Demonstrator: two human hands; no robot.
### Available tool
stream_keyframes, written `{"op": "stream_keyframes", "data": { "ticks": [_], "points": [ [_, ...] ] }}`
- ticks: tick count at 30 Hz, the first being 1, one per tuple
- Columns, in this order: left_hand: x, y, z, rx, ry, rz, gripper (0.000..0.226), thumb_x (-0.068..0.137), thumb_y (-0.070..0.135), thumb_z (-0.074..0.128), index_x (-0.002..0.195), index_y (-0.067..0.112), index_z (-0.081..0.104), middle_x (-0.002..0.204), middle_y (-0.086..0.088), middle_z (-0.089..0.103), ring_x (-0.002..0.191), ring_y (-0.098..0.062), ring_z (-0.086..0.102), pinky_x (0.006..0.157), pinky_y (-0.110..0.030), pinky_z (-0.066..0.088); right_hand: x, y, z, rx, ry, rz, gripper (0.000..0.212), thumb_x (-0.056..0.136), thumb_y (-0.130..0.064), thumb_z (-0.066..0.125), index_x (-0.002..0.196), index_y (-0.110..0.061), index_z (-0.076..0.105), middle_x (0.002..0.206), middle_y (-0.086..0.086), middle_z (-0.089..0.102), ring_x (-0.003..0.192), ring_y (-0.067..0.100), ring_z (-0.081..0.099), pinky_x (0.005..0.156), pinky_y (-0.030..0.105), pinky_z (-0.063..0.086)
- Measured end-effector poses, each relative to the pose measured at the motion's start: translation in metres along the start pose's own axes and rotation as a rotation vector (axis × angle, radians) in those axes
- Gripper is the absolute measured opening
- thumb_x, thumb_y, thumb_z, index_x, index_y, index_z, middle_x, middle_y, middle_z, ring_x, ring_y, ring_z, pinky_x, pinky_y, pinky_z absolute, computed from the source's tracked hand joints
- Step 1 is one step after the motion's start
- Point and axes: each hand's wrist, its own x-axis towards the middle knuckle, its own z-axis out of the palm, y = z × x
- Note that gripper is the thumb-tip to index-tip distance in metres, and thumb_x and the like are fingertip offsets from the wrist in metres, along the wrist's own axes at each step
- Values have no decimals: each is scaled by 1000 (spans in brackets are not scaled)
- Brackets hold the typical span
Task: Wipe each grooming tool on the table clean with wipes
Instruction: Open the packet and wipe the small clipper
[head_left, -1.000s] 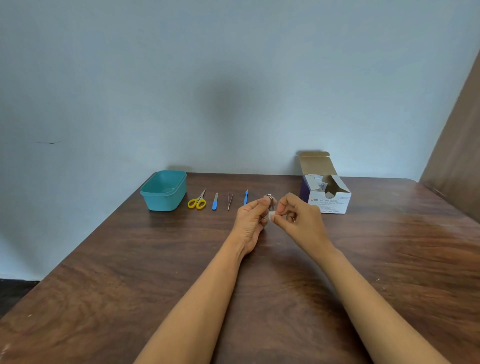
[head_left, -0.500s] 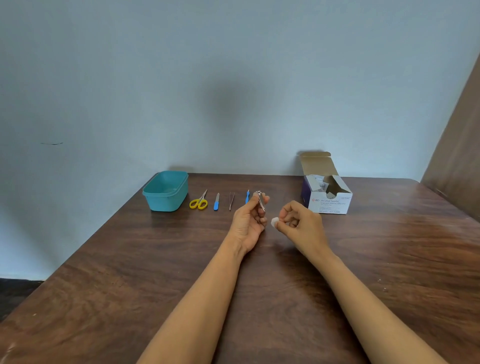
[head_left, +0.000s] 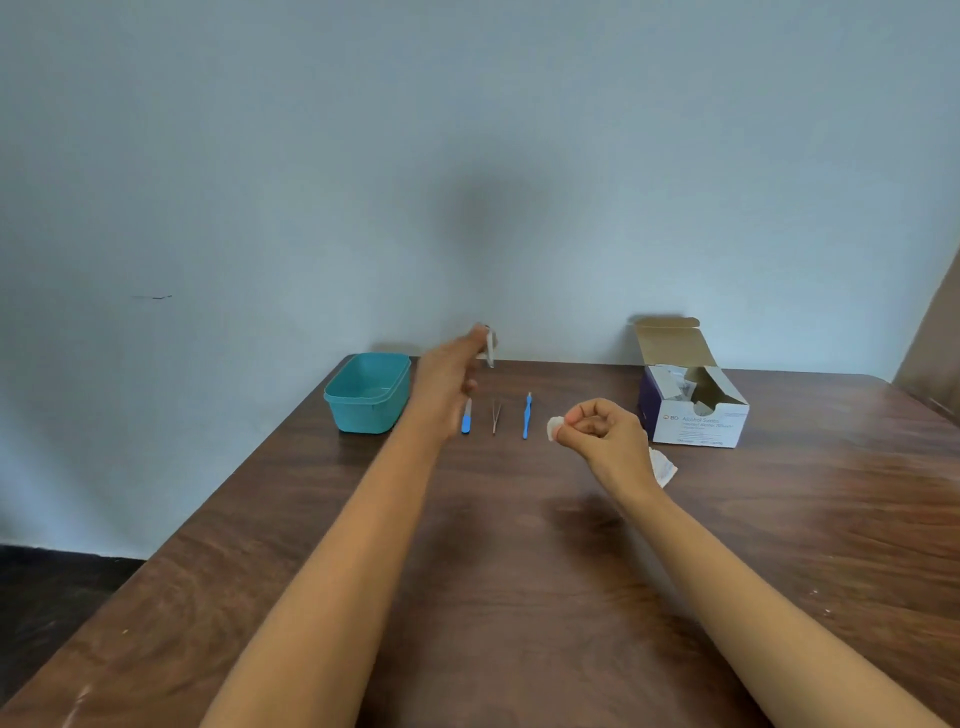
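Observation:
My left hand (head_left: 451, 375) is raised above the far part of the table and pinches a small metal nail clipper (head_left: 489, 349), blurred by motion. My right hand (head_left: 602, 431) hovers low over the table and pinches a small white wipe (head_left: 555, 428). On the table lie a blue nail file (head_left: 466, 419), thin metal tweezers (head_left: 495, 416) and a blue-handled tool (head_left: 527, 417) in a row. My left arm hides the yellow scissors.
A teal plastic tub (head_left: 368, 391) stands at the far left of the wooden table (head_left: 519, 545). An open box of alcohol swabs (head_left: 691, 400) stands at the far right, with a torn wipe wrapper (head_left: 663, 466) beside it. A wall runs behind.
My left hand has lifted the nail clipper away from the wipe and swung it up and to the left, toward the teal tub. My right hand stays with the wipe.

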Motion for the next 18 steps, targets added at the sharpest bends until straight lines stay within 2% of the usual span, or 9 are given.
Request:
{"op": "stream_keyframes", "data": {
  "ticks": [2,3,5,7,10,13,15,18],
  "points": [
    [9,22,-20,169,137,111,16,89,25,66,92,12,74,81,13,67,69,-1,48,69,-24,51,5,-3,10,5,-3,-8,14,72,-12,77,74,-15,63,58,-7,60,52,-4,51,56,7,39],
    [14,31,-31,240,200,151,16,88,26,68,93,12,73,85,13,67,73,2,51,73,-17,50,7,-4,15,11,-7,-9,14,73,-13,77,75,-14,64,58,-7,61,51,-5,51,55,5,39],
    [24,43,-54,398,276,214,14,87,29,69,85,15,71,81,9,64,74,1,53,66,-13,42,11,-4,27,23,-15,-7,14,74,-13,78,77,-10,64,59,-4,62,51,-6,53,56,5,40],
    [35,48,-74,597,325,245,18,86,28,68,80,11,70,78,2,64,69,-5,54,68,-20,44,14,-3,39,35,-19,-4,15,74,-13,78,76,-9,64,61,0,64,53,-1,56,59,8,44],
    [53,47,-93,869,387,197,19,80,26,68,73,9,71,76,-4,66,78,-21,61,74,-33,49,21,1,54,65,0,25,17,73,-10,78,72,-12,61,61,2,62,57,9,57,65,20,48],
    [71,41,-100,1150,441,103,17,70,26,68,69,9,71,73,-5,67,88,-28,60,72,-33,42,27,10,65,67,38,40,17,73,-15,80,71,-14,62,62,0,63,61,13,58,72,31,51],
    [78,36,-101,1291,441,41,18,68,23,69,78,8,68,88,-8,67,101,-30,56,76,-33,38,24,14,67,71,67,48,17,73,-18,80,74,-12,64,64,0,64,62,11,58,72,30,50],
    [91,31,-101,1411,372,-35,19,71,17,70,80,9,54,107,-11,59,111,-30,50,82,-34,38,23,20,73,99,87,42,18,74,-19,80,76,-10,65,66,0,65,62,8,57,69,25,47]
  ]
}}
